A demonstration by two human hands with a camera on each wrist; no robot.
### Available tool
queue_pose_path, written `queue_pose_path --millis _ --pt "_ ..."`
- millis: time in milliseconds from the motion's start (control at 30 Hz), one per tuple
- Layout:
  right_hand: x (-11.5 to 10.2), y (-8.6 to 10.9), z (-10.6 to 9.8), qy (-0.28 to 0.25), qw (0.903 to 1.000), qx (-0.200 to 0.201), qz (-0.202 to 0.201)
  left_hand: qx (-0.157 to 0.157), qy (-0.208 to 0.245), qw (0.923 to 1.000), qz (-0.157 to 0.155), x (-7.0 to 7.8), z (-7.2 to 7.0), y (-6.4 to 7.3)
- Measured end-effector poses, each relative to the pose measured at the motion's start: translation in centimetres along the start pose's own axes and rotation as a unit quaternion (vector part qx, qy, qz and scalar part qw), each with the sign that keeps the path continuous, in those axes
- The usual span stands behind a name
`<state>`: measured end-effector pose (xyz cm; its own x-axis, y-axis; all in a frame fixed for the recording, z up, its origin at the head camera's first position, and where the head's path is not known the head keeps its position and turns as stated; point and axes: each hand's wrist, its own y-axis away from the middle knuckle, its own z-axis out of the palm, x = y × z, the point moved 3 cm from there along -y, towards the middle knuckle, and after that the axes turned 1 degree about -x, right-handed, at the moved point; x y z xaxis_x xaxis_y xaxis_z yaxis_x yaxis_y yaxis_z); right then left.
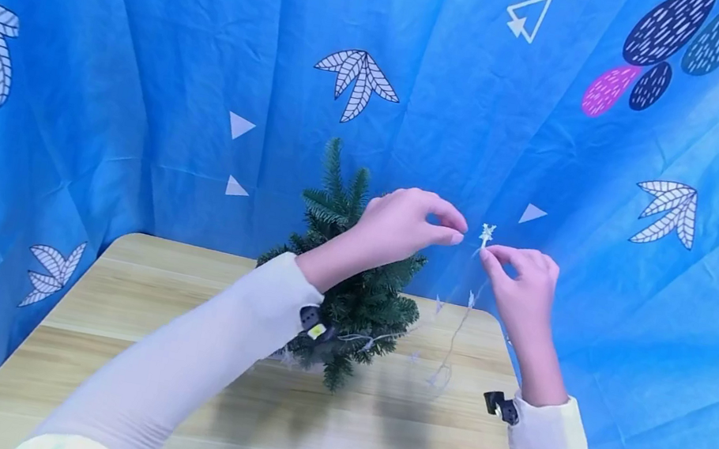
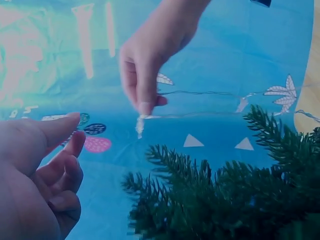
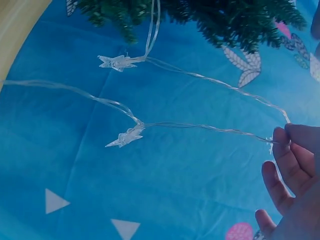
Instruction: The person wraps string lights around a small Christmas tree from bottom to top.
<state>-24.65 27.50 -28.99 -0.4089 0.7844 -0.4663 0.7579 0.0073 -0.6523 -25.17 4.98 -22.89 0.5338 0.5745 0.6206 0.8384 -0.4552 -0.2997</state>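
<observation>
My right hand (image 1: 526, 282) pinches a string of star lights (image 3: 200, 76) between thumb and index finger, beside one clear star (image 1: 487, 233) that points upward. Two strands run from those fingertips, and more clear stars (image 3: 117, 62) hang along them. Just left of that star, my left hand (image 1: 407, 221) reaches across in front of a small green Christmas tree (image 1: 377, 304). Its thumb and index finger are apart with nothing between them. Part of the light string lies against the tree's lower right branches; my left arm hides some of the tree.
The tree stands on a light wooden table (image 1: 158, 301). A blue patterned cloth (image 1: 216, 55) hangs behind and along both sides. Loose strands dangle between the tree and my right arm. Small black devices (image 1: 500, 407) sit at both wrists.
</observation>
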Motion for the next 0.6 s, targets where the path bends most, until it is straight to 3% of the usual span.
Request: queue_pose_path --millis 233,433,600 --pt "-1.8 -0.7 -0.3 -0.018 0.9997 -0.01 -0.015 -0.023 -0.042 0.9989 0.001 0.8 1.6 -2.2" --pt "-3.0 -1.1 -0.7 -0.047 0.9984 -0.03 -0.014 -0.023 -0.071 0.9972 -0.001 0.6 2.4 -3.0" --pt "-3.8 -1.3 -0.7 -0.034 0.9981 -0.048 -0.021 -0.021 -0.084 0.9962 -0.006 0.3 2.6 -3.2"
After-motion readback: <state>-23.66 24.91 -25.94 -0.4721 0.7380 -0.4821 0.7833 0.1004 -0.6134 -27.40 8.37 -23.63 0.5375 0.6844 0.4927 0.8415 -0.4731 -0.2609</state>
